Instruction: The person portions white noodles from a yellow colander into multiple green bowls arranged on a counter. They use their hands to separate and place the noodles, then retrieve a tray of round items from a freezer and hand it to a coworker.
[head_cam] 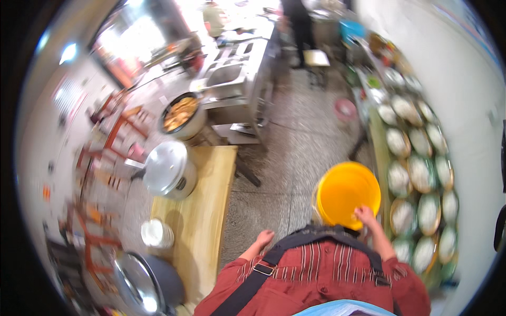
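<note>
A yellow plastic bucket (343, 189) with a thin handle is at my right front, its inside facing up towards me. Curled at the bucket's near rim, my right hand (364, 216) grips it. My left hand (265, 237) hangs in front of my body over the floor, fingers curled in a loose fist with nothing visible in it. To its left is the edge of a wooden table (211, 189). That table bears a lidded metal pot (168, 170), a stack of white bowls (157, 234) and a large dark pot with a shiny lid (148, 282).
Many covered plates (420, 172) line a long table along the right wall. Ahead stand a stainless steel counter (237, 85) and a tub of brownish food (182, 114). A pink basin (345, 109) sits on the floor. Two people are farther off; wooden chairs (122, 126) stand left.
</note>
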Demonstrator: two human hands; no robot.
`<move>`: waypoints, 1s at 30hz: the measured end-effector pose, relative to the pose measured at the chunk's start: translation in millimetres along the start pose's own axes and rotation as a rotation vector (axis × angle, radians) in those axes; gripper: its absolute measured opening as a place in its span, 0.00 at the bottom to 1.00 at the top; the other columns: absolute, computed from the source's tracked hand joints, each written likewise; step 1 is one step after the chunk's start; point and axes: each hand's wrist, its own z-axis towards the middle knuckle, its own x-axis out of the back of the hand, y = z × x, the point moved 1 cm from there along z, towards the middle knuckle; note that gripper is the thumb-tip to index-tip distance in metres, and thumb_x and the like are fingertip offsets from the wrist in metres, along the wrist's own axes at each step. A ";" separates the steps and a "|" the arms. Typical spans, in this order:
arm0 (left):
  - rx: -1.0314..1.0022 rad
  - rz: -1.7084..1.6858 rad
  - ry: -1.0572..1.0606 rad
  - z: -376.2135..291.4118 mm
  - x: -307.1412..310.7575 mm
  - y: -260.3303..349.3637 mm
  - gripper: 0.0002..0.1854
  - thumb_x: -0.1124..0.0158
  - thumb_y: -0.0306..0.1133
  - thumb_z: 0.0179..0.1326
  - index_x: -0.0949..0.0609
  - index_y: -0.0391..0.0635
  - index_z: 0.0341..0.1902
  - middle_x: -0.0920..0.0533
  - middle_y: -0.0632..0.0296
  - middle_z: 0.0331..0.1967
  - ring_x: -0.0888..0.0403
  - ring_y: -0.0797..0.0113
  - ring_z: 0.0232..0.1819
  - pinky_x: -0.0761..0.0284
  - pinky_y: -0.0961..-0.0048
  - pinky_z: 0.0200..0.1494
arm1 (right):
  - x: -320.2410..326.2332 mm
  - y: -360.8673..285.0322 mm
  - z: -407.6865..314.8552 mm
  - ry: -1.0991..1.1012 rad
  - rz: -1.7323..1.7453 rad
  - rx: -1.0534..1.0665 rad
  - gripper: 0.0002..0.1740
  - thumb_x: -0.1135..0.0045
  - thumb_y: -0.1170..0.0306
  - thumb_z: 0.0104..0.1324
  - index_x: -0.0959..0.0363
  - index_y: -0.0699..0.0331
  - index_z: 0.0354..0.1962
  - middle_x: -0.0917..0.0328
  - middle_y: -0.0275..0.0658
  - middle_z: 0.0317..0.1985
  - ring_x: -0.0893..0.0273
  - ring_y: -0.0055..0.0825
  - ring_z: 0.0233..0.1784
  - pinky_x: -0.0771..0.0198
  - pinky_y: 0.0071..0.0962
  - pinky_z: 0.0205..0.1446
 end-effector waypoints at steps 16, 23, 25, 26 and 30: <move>-0.255 0.383 -1.004 34.7 7.9 124.8 0.24 0.49 0.41 0.64 0.32 0.40 0.59 0.19 0.55 0.35 0.21 0.69 0.31 0.26 0.74 0.31 | 116.2 -64.7 -315.5 0.800 0.562 -0.190 0.07 0.51 0.67 0.66 0.30 0.63 0.36 0.30 0.27 0.29 0.35 0.12 0.31 0.35 0.16 0.36; -0.179 0.069 -0.793 19.0 -17.6 76.3 0.20 0.47 0.38 0.64 0.30 0.42 0.56 0.19 0.57 0.32 0.21 0.72 0.28 0.27 0.78 0.27 | 122.7 32.2 -395.1 0.814 0.541 -0.456 0.09 0.51 0.66 0.65 0.30 0.64 0.34 0.29 0.29 0.27 0.34 0.14 0.29 0.35 0.17 0.35; -0.118 0.029 -0.727 1.5 -31.1 56.4 0.17 0.47 0.38 0.63 0.28 0.43 0.53 0.19 0.58 0.31 0.21 0.73 0.26 0.27 0.78 0.26 | 131.0 52.7 -403.7 0.807 0.397 -0.414 0.09 0.50 0.67 0.64 0.30 0.66 0.33 0.28 0.30 0.26 0.33 0.15 0.28 0.34 0.18 0.35; -0.089 0.029 -0.680 -10.8 -40.6 48.4 0.17 0.47 0.37 0.63 0.28 0.43 0.53 0.19 0.58 0.31 0.21 0.72 0.26 0.27 0.78 0.25 | 138.8 59.3 -408.4 0.804 0.350 -0.383 0.09 0.50 0.67 0.64 0.30 0.66 0.33 0.27 0.31 0.26 0.33 0.15 0.28 0.34 0.18 0.35; -0.071 0.115 -0.742 -67.5 -74.7 42.2 0.20 0.47 0.37 0.63 0.30 0.40 0.56 0.19 0.56 0.34 0.22 0.70 0.27 0.27 0.76 0.27 | 164.8 63.4 -435.8 0.792 0.362 -0.271 0.09 0.51 0.67 0.65 0.31 0.65 0.32 0.29 0.29 0.25 0.34 0.14 0.27 0.35 0.18 0.34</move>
